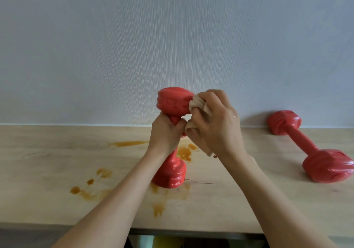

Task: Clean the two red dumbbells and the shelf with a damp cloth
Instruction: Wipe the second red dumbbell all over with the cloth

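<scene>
A red dumbbell stands upright on the pale wooden shelf, its lower head resting among orange-brown stains. My left hand grips its handle. My right hand holds a bunched beige cloth and presses it against the right side of the upper head. The second red dumbbell lies on its side at the right, one head near the wall.
Orange-brown stains spread over the middle and left of the shelf, with a streak near the wall. A thin dark hair or thread lies beside the upright dumbbell. The grey wall rises behind; the shelf's front edge runs along the bottom.
</scene>
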A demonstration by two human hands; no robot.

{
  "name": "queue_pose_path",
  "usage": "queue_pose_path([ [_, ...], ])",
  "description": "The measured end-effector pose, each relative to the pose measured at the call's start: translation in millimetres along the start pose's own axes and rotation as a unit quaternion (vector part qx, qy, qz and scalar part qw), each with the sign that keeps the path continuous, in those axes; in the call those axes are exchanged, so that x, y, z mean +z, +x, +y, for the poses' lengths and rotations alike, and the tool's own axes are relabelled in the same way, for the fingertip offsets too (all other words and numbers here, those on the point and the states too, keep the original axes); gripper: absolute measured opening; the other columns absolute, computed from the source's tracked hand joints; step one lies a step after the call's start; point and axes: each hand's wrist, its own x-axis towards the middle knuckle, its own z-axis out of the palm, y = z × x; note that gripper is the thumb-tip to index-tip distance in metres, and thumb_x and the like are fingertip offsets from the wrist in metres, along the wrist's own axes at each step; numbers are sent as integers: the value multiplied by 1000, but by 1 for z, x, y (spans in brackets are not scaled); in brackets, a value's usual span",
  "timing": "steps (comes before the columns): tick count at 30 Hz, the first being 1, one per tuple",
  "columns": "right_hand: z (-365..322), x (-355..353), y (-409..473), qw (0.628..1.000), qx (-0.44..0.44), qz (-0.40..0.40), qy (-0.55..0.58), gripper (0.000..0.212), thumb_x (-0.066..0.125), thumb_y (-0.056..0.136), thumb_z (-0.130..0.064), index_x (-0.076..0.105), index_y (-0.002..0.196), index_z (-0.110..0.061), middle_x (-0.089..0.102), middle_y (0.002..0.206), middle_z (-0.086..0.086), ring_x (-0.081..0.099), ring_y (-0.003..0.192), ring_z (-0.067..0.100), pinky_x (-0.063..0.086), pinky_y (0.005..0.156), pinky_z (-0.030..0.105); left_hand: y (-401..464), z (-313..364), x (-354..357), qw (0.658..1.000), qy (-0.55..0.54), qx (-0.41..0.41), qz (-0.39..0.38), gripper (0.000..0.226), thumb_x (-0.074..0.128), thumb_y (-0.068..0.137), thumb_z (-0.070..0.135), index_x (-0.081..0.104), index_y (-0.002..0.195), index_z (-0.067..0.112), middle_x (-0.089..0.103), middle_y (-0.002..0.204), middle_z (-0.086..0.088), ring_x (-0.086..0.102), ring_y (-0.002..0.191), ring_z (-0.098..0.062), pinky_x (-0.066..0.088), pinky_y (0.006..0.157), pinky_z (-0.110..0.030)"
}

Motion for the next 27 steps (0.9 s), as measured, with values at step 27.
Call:
queue_pose_path([
  [27, 36, -4, 15, 980, 122, -97, 124, 16, 48, 79, 5, 62, 80, 0, 56, 61, 9, 50, 63, 24, 48, 66, 46, -7, 10, -3, 990, -57, 41, -125, 26, 61, 83, 7, 59, 61, 19, 62, 49, 10, 66, 54, -8, 55, 61, -20],
])
